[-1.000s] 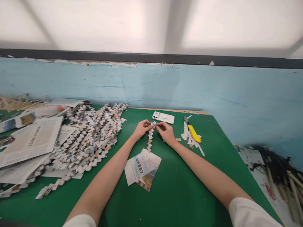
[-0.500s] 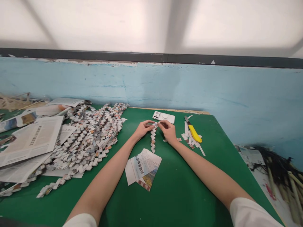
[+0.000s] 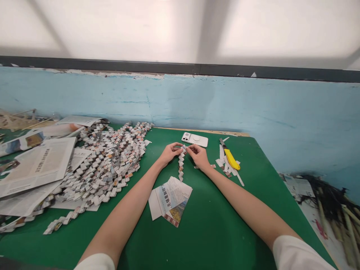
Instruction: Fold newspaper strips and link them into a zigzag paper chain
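A short zigzag chain of folded paper hangs toward me from between my hands, over the green table. My left hand pinches its far end from the left. On the other side, my right hand is closed at the same end, thumb and forefinger pressed against the top folds. Whether a separate strip sits in the right fingertips is too small to tell. Just nearer to me lie overlapping cut pieces of printed paper. Beyond my hands rests a white phone, camera side up.
A yellow-handled knife lies on loose paper strips to the right. A big heap of folded paper chains covers the left, beside newspaper sheets. The green table ends at the right, with sticks below.
My right hand has shifted slightly left, closer to the chain's end. The hanging chain has swung a touch left. My left hand stays in place.
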Motion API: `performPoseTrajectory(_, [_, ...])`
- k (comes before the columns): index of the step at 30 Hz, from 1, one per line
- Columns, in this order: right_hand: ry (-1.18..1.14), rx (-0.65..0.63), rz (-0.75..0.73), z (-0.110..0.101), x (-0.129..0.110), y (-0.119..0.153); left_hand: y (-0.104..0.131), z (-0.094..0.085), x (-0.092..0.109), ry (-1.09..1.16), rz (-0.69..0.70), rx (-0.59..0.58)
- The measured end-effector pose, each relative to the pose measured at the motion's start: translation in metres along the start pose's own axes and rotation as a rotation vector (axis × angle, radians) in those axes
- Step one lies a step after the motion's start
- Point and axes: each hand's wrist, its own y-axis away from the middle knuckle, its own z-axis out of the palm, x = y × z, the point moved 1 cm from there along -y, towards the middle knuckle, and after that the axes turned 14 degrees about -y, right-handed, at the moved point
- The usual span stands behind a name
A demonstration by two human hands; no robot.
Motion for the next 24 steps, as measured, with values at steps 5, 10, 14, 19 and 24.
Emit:
performPoseTrajectory(5, [0.023, 0.009, -0.03, -0.0003, -0.0007, 0.0016, 0.0006, 0.0005, 0.0009, -0.025, 0.015, 0.003])
performPoseTrajectory(10, [0.028, -0.003, -0.035, 0.0005, -0.0012, 0.0023, 0.0021, 0.0015, 0.0038, -0.046, 0.022, -0.005])
performPoseTrajectory(14, [0.041, -0.003, -0.034, 0.0009, -0.0027, 0.0025, 0.0024, 0.0015, 0.0034, -0.067, 0.038, -0.012])
performPoseTrajectory(19, [0.058, -0.005, -0.025, 0.0008, -0.0037, 0.0032, 0.0023, 0.0018, 0.0017, -0.073, 0.046, -0.004])
performPoseTrajectory(24, [0.051, -0.005, -0.02, 0.001, -0.0016, 0.0032, 0.0026, 0.0035, 0.0027, -0.058, 0.033, 0.008])
